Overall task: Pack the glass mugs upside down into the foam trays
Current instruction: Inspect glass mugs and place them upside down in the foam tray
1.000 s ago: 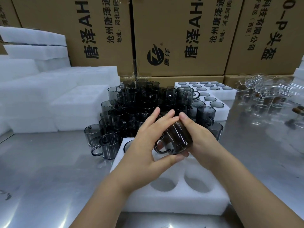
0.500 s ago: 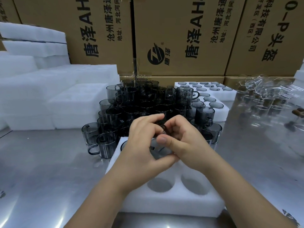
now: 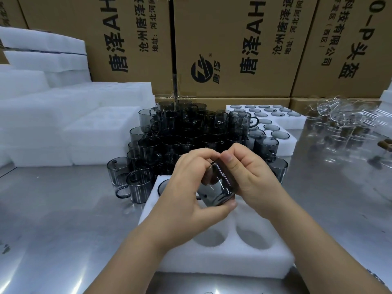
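Since half a second ago, the grey glass mug (image 3: 218, 190) has been uncovered between the hands and is now seen tilted above the foam tray (image 3: 222, 265). It is gripped from below by the left hand (image 3: 186, 194) and held at its upper edge by the curled right hand (image 3: 252, 181). Its handle and the far tray pockets are mostly hidden by the hands. On the cartons (image 3: 233, 49) "唐泽 AH" is read, cut off at the top, and "头盔" at the right. The clear glassware (image 3: 343, 124) is blurred.

Your single head camera looked forward and down at the steel table (image 3: 63, 209), close over the foam tray (image 3: 222, 264), with cartons (image 3: 233, 39) behind.
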